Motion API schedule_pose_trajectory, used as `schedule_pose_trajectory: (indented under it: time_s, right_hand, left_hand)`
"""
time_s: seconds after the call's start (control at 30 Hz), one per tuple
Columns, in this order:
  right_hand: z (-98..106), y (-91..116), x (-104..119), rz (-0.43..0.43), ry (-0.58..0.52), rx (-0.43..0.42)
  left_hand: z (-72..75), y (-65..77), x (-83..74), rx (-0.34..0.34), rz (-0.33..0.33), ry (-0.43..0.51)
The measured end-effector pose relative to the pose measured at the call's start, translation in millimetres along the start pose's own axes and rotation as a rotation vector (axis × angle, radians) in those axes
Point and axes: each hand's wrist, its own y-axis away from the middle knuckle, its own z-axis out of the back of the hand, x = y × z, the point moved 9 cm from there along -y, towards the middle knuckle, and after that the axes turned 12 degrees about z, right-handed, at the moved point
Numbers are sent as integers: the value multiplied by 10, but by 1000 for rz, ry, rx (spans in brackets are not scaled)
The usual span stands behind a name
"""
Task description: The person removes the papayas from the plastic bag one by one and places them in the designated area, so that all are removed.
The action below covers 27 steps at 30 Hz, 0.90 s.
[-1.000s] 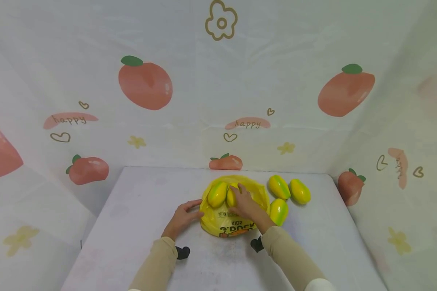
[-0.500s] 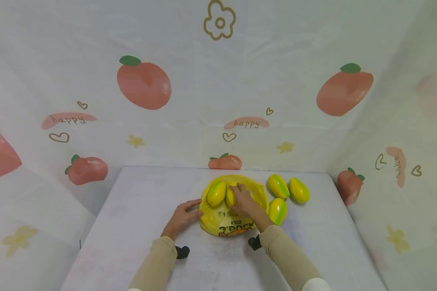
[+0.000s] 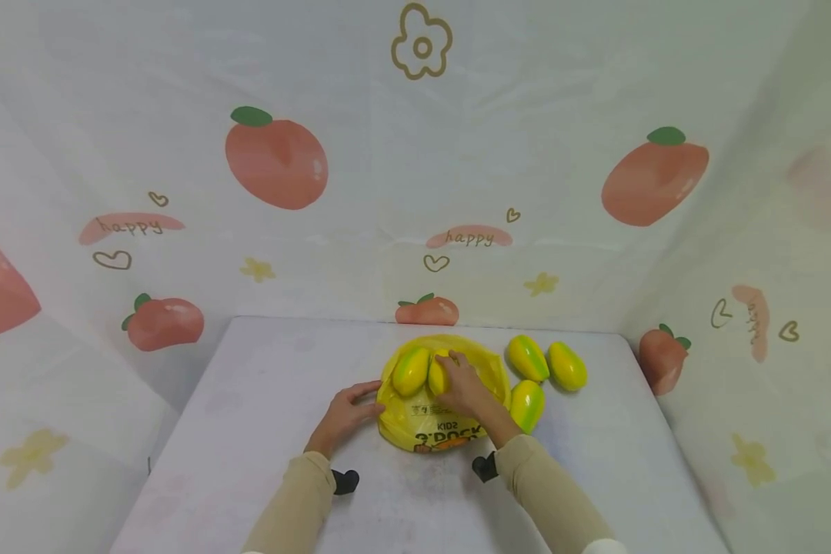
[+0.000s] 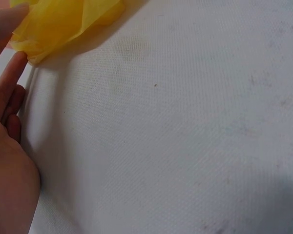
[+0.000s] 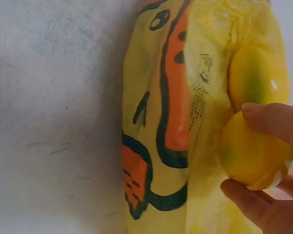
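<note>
A yellow plastic bag point(image 3: 402, 427) printed with dark lettering lies on the table with its mouth spread wide. Inside, a yellow-green mango point(image 3: 412, 372) rests at the left. Beside it, my right hand point(image 3: 462, 388) grips a second mango point(image 5: 251, 153) between thumb and fingers, against the bag's plastic in the right wrist view. My left hand point(image 3: 348, 415) is at the bag's left rim, its fingertips touching the plastic and its fingers mostly straight. In the left wrist view, that hand's extended finger point(image 4: 12, 75) meets the bag's lower edge.
Right of the bag on the white table point(image 3: 284, 362) lie a mango point(image 3: 528, 405) close against the bag, another mango point(image 3: 528, 358) behind it, and one more mango point(image 3: 567, 366) farthest right. A fruit-printed white cloth wall point(image 3: 360, 200) stands behind the table and along its sides.
</note>
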Motion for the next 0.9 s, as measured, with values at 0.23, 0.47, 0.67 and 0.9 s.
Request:
schedule_pose_trajectory:
  time_s: [0.23,0.47,0.67,0.9]
  right_hand:
    - [140,43,83,28,-6,-27]
    - [263,93,105,22,-18,-59]
    - [347,159,114,31,-52,-89]
    - [371,226,51,-3,-47,-94]
  left_hand:
    - [-1,31,-39,-3,-14,-4]
    - [9,60,-65,-4,-17,-1]
    - [9,69,-67,-12,-26,-3]
    - [1,70,-69,-9,-24,-2]
